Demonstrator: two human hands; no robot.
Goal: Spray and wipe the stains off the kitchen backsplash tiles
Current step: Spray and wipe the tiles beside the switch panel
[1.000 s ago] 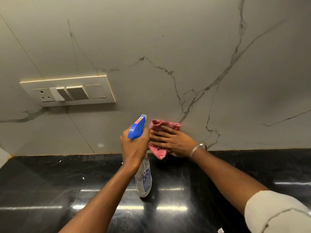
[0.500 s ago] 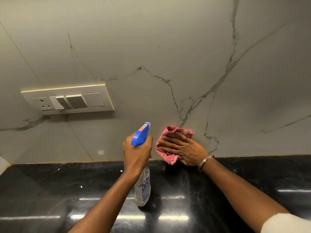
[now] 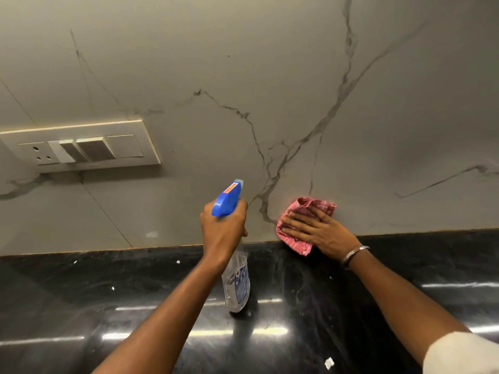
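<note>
Against tiles (image 3: pixel 270 63), right hand (image 3: pixel 316 229) flat on cloth (image 3: pixel 298 242), left hand (image 3: pixel 222 230) gripping sprayer (image 3: pixel 228 199) (label unreadable)

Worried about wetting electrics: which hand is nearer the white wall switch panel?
Left. The left hand, gripping the blue-capped clear spray bottle, sits below-right of the white switch panel; the right hand, on the pink cloth, is farther right.

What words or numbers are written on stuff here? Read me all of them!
None can be read.
Bottle label: blue print, too blurred to read.
Spray head sticker: orange, too small to read.
Switch plate: no writing shows.
</note>
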